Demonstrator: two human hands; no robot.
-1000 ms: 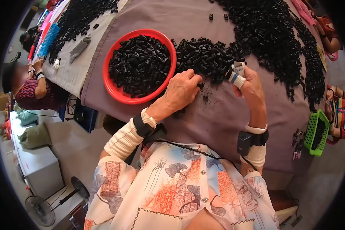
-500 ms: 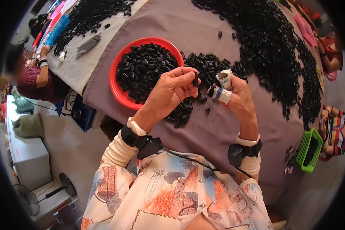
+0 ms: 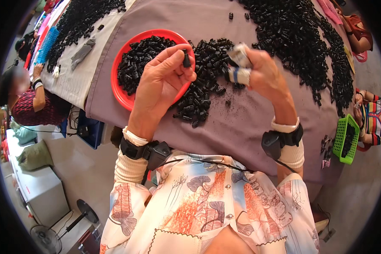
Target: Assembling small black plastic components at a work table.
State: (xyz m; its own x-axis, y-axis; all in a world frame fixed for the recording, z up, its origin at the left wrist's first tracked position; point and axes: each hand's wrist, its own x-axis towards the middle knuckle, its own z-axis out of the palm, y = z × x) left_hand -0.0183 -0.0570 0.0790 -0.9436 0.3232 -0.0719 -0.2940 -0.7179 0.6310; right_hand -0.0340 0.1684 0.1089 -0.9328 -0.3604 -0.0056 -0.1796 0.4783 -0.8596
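Observation:
A small black cylindrical part [image 3: 186, 59] is pinched upright between the thumb and fingers of my left hand [image 3: 161, 76]. This hand hovers over the right side of a red basin [image 3: 116, 80] filled with similar black parts. To the right, my right hand [image 3: 270, 76] is blurred, with its fingers curled in. White cloth covers, one with a blue stripe [image 3: 240, 76], wrap its fingertips; whatever they grip is hard to make out. A loose pile of black parts [image 3: 199, 99] lies between the hands on the mauve cloth [image 3: 237, 135], with dark crumbs beside it.
A large heap of black parts [image 3: 300, 55] spreads across the table's far right. Beside its right edge is a green basket [image 3: 345, 159]. Another heap [image 3: 78, 23] covers a pale cloth at far left, near a seated person [image 3: 40, 99]. More people sit at right. A fan [image 3: 86, 211] stands lower left.
My left hand has moved left and up with the black part, which now shows more plainly. My right hand has swung up and slightly right. The whole view has shifted a little.

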